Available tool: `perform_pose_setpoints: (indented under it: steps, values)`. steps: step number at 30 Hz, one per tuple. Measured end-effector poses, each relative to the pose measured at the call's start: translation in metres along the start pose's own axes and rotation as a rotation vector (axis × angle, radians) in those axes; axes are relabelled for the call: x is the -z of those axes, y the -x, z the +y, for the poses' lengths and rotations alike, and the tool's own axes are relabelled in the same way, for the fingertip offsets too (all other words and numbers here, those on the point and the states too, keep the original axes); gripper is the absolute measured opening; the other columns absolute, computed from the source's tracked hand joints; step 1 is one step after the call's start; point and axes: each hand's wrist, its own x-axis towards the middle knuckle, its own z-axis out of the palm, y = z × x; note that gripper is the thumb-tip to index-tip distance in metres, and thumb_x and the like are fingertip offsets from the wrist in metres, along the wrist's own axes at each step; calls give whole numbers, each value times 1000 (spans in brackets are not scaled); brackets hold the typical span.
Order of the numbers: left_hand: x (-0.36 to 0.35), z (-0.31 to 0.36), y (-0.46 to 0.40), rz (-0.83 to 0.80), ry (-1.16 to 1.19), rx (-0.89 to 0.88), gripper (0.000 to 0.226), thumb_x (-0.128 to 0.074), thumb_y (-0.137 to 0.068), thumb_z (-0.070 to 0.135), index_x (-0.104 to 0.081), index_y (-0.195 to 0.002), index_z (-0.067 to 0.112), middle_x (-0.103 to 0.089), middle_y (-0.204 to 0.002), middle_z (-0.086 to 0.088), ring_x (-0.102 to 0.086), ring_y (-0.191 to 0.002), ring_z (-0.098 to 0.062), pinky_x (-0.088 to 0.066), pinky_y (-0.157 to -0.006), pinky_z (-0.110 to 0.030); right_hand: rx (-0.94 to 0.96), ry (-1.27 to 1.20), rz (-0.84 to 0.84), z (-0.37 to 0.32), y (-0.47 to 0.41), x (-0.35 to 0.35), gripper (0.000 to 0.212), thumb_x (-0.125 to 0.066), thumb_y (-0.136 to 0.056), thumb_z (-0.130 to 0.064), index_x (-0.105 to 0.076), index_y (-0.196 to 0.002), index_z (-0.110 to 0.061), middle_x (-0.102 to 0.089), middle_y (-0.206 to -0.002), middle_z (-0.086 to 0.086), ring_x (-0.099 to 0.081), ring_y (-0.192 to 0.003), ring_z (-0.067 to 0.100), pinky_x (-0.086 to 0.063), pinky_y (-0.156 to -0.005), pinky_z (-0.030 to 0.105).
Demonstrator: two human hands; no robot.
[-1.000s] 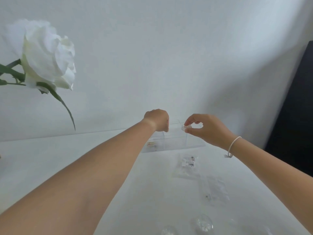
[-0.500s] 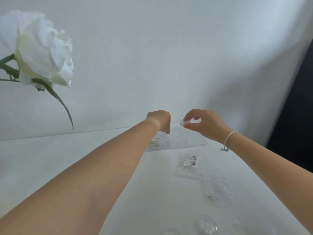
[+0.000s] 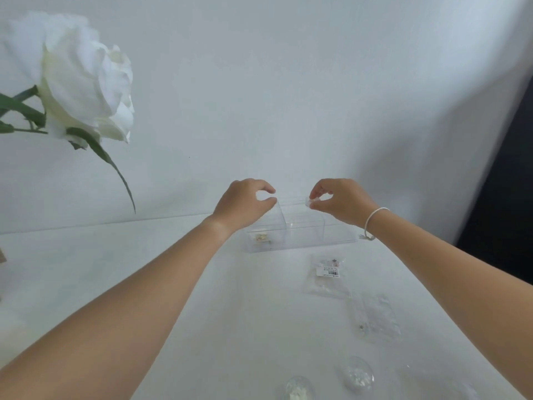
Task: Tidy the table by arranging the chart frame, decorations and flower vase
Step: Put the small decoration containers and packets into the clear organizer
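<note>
Right hand grip pinches a small clear piece, possibly a decoration, above the clear box; left hand grip spread at its rim. Risk: piece slips, misses compartment.

Probably a home: white table (rose).

Bare forearms (no sleeves), thin white cord bracelet on right wrist

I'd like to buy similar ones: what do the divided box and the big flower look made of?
The divided box looks like clear, glossy hard plastic, perhaps acrylic: the table shows through its walls. The flower looks artificial, likely matte white fabric petals with stiff green leaves, though that's uncertain.
</note>
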Motion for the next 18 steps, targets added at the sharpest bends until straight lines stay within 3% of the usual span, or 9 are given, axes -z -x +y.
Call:
perform_pose_setpoints:
  steps: [5, 9, 14, 18]
  values:
    - [-7, -29, 42, 105, 263, 117, 24, -60, -83, 38, -62, -106, 30, -54, -109, 20, -44, -100, 1, -32, -81, -13, -15, 113, -80, -8, -8, -9, 10, -64, -79, -25, -66, -87, -19, -67, -104, -2, -57, -103, 18, -42, -91, 34]
    - [-16, -38, 55, 76, 431, 226, 30, -57, -83, 47, -60, -111, 35, -55, -113, 17, -48, -109, -5, -35, -83, -22, -24, 223, -120, -12, -17, -14, 10, -63, -79, -23, -66, -87, -20, -69, -106, -2, -57, -105, 21, -40, -95, 36]
    - [-18, -41, 56, 53, 456, 199, 29, -58, -84, 44, -59, -112, 38, -48, -134, 19, -52, -108, -7, -36, -74, -9, -22, 368, -193, -11, -25, -23, 10, -63, -77, -24, -65, -86, -21, -69, -104, -5, -54, -100, 18, -29, -83, 33]
    - [-20, -45, 57, 54, 462, 197, 32, -58, -84, 45, -58, -115, 40, -47, -138, 19, -53, -109, -7, -35, -74, -7, -25, 437, -216, -12, -31, -25, 6, -65, -75, -26, -64, -81, -23, -69, -98, -5, -48, -93, 17, -29, -86, 36]
